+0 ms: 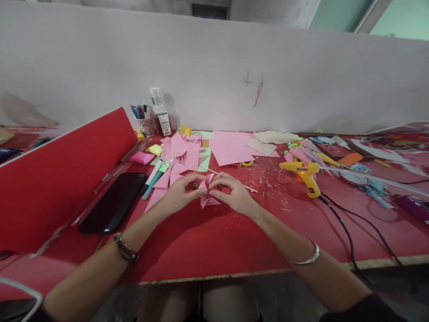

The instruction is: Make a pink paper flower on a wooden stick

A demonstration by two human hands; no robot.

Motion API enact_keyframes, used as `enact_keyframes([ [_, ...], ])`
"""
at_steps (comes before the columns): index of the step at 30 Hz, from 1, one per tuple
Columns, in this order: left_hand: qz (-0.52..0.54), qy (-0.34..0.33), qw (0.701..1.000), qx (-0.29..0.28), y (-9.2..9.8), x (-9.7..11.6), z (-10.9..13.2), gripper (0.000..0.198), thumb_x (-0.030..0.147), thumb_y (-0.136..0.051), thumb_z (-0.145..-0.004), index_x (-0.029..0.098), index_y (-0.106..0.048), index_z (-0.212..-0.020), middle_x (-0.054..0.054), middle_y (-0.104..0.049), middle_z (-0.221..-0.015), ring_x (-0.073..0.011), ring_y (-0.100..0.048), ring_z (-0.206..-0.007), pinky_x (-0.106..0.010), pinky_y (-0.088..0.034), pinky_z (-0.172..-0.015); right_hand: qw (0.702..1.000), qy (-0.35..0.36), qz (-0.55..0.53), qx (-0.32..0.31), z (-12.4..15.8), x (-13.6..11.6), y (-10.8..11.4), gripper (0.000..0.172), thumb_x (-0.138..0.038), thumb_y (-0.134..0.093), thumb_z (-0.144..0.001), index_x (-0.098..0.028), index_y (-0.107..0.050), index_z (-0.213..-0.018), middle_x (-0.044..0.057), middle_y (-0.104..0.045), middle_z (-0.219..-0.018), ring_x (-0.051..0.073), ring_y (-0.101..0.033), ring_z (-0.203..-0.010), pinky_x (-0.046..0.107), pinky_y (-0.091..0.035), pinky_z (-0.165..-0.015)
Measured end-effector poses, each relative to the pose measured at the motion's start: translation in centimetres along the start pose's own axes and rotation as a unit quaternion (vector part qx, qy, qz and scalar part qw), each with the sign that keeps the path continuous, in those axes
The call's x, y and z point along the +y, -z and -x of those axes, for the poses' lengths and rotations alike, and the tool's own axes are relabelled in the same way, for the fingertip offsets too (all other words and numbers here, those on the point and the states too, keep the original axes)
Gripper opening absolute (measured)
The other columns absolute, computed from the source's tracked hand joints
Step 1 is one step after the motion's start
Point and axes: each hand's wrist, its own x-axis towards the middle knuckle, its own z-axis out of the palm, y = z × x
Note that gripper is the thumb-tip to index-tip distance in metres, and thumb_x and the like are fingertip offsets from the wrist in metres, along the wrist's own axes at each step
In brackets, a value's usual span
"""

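A folded pink paper piece point(208, 192) sits between my two hands, just above the red table point(208, 241). My left hand point(179, 191) pinches its left side with curled fingers. My right hand point(231, 192) grips its right side, fingers bent over the top. Behind the hands lies a heap of folded pink paper shapes point(179, 156) and flat pink sheets point(231, 147). A thin wooden stick point(250, 188) lies just past my right hand.
A yellow glue gun point(303, 172) with a black cable point(348, 228) rests to the right. A black phone point(114, 201) and a raised red board point(60, 179) stand left. A cup of pens point(144, 120), a bottle point(160, 112), markers and craft carrots point(301, 152) sit further back.
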Motion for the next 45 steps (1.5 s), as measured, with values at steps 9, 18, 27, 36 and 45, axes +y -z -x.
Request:
enact_keyframes([
  [9,0.039,0.01,0.999,0.002,0.2,-0.3,0.1,0.02,0.028,-0.057,-0.067,0.014,-0.056,-0.081,-0.002,-0.061,-0.076,-0.0123,-0.055,-0.07,-0.025,-0.045,-0.067,0.999,-0.016,-0.03,0.002,-0.1,-0.2,0.1,0.005,-0.019,-0.053,-0.071,-0.019,-0.054,-0.067,-0.001,-0.05,-0.069,0.01,-0.047,-0.064,0.025,-0.04,-0.061],
  [18,0.027,0.001,0.999,0.022,0.6,-0.3,0.1,0.025,0.035,-0.055,-0.069,0.014,-0.062,-0.083,-0.005,-0.065,-0.088,-0.0168,-0.057,-0.082,-0.028,-0.044,-0.075,0.996,-0.053,-0.068,0.011,-0.2,-0.3,0.2,0.006,-0.02,-0.053,-0.07,-0.018,-0.052,-0.065,-0.002,-0.048,-0.068,0.009,-0.046,-0.064,0.025,-0.037,-0.061],
  [27,0.03,0.0,1.0,0.004,1.0,-0.5,0.1,0.036,0.043,-0.054,-0.069,0.014,-0.064,-0.088,-0.007,-0.065,-0.097,-0.0204,-0.057,-0.092,-0.031,-0.044,-0.081,0.997,-0.046,-0.065,0.014,-0.2,-0.1,0.4,0.005,-0.021,-0.052,-0.071,-0.018,-0.052,-0.066,-0.002,-0.048,-0.069,0.01,-0.046,-0.065,0.025,-0.037,-0.063],
  [36,0.029,0.011,0.999,0.021,1.0,-0.7,0.0,0.032,0.041,-0.055,-0.068,0.015,-0.063,-0.085,-0.006,-0.066,-0.088,-0.0177,-0.058,-0.08,-0.028,-0.047,-0.074,0.991,-0.081,-0.105,0.022,-0.2,0.2,0.4,0.008,-0.025,-0.054,-0.07,-0.018,-0.05,-0.066,-0.002,-0.047,-0.068,0.01,-0.046,-0.066,0.025,-0.037,-0.065],
  [45,-0.027,-0.038,0.999,-0.003,0.3,-0.5,0.3,0.045,0.028,-0.061,-0.065,0.016,-0.049,-0.106,-0.006,-0.058,-0.097,-0.0128,-0.056,-0.076,-0.026,-0.047,-0.071,0.995,-0.066,-0.069,0.012,-0.2,-0.3,0.3,0.005,-0.02,-0.052,-0.07,-0.018,-0.05,-0.066,-0.002,-0.049,-0.069,0.01,-0.047,-0.065,0.025,-0.039,-0.064],
])
